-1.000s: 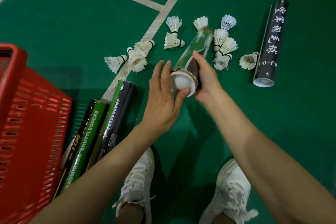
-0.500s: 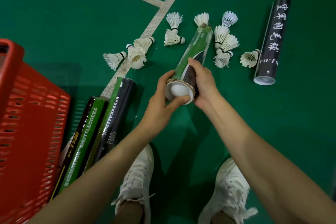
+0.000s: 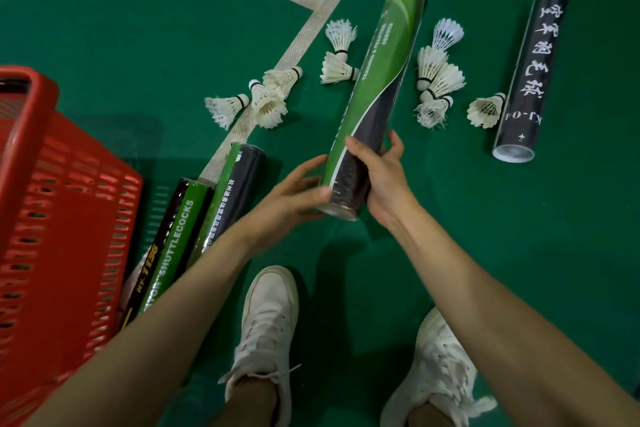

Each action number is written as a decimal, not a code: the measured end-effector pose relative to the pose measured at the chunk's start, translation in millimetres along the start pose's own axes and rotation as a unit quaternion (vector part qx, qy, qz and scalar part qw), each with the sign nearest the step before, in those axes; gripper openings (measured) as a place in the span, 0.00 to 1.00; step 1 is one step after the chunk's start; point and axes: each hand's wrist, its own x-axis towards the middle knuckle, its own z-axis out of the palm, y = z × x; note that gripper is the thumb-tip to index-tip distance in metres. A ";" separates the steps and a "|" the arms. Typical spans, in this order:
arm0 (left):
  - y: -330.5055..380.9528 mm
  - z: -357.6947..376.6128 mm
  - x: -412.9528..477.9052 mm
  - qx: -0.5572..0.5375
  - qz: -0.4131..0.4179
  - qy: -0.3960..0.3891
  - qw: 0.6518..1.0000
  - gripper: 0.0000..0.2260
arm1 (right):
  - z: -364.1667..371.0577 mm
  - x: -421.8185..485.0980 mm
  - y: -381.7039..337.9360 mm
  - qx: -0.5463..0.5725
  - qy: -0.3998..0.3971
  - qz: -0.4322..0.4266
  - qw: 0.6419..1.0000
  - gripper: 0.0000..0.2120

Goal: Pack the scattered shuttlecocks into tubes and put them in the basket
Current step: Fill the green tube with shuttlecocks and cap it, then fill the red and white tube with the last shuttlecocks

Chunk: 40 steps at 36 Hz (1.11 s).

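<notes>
Tube in green and black was held tilted above the green court floor, top end away from the person. The left hand curled round its bottom end, and the right hand gripped the dark lower part. Loose shuttlecocks lay on both sides. A black tube lay at right, and more tubes lay beside the red basket.

Glossy tubes, matt floor

Shiny wrap is seen on the green tube; the red basket looks moulded plastic, the shuttlecocks feathered.
</notes>
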 end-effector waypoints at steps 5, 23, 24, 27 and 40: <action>1.6 8.4 17.8 0.024 -0.056 0.042 0.997 0.31 | 3.0 4.3 15.2 0.000 0.003 0.023 1.000 0.41; -14.0 -25.2 3.0 0.521 -0.058 0.127 0.842 0.41 | 29.9 24.2 27.6 -0.034 -0.030 0.136 0.990 0.37; -15.3 -23.7 5.9 0.518 -0.053 0.149 0.840 0.40 | 36.9 23.1 31.2 -0.057 -0.035 0.136 0.988 0.35; -23.9 -32.0 9.5 0.541 -0.094 0.190 0.814 0.40 | 45.5 24.7 42.1 -0.136 -0.063 0.148 0.978 0.26; -53.4 -14.3 3.8 0.813 -0.080 0.160 0.554 0.34 | 13.8 28.2 52.0 -0.495 -0.153 0.013 0.855 0.20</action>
